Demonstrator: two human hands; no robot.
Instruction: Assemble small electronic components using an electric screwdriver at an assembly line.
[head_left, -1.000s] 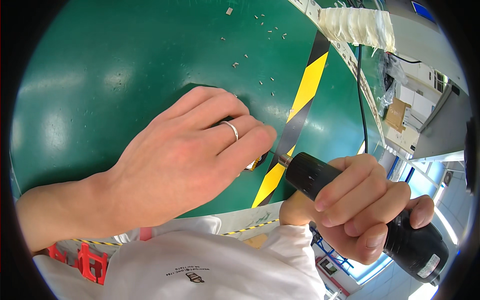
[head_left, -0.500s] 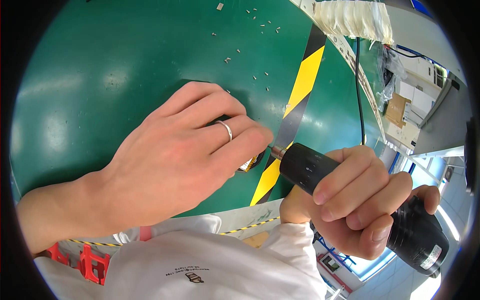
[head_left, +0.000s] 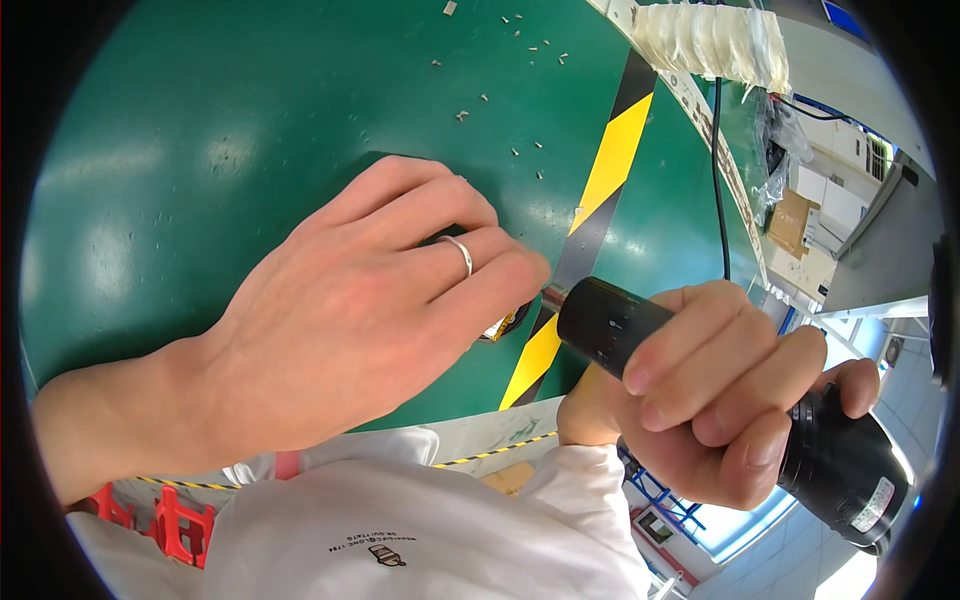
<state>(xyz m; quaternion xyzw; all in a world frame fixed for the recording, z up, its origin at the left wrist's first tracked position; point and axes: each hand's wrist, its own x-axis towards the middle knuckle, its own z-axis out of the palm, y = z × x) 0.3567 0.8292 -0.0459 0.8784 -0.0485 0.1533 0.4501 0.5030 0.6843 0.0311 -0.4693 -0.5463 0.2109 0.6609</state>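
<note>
My left hand (head_left: 340,300), with a ring on one finger, lies palm down with fingers curled over a small dark object (head_left: 518,322). Only a black edge and a bit of gold and white show below the fingers, so its kind is hidden. My right hand (head_left: 715,385) is wrapped around a black electric screwdriver (head_left: 610,325), tilted with its back end low at the right. The metal nose (head_left: 554,296) of the tool points at my left fingertips. Whether the bit touches the object cannot be seen.
Several tiny screws (head_left: 462,116) lie scattered on the green tabletop (head_left: 200,200) beyond my left hand. Yellow and black tape (head_left: 612,150) runs along the right side. A black cable (head_left: 718,180) hangs past the table edge. Red plastic stools (head_left: 182,528) stand at the lower left.
The back end of the electric screwdriver has swung slightly right, and the marks on its barrel have turned a little. My left hand keeps its hold; the whole view has shifted slightly.
</note>
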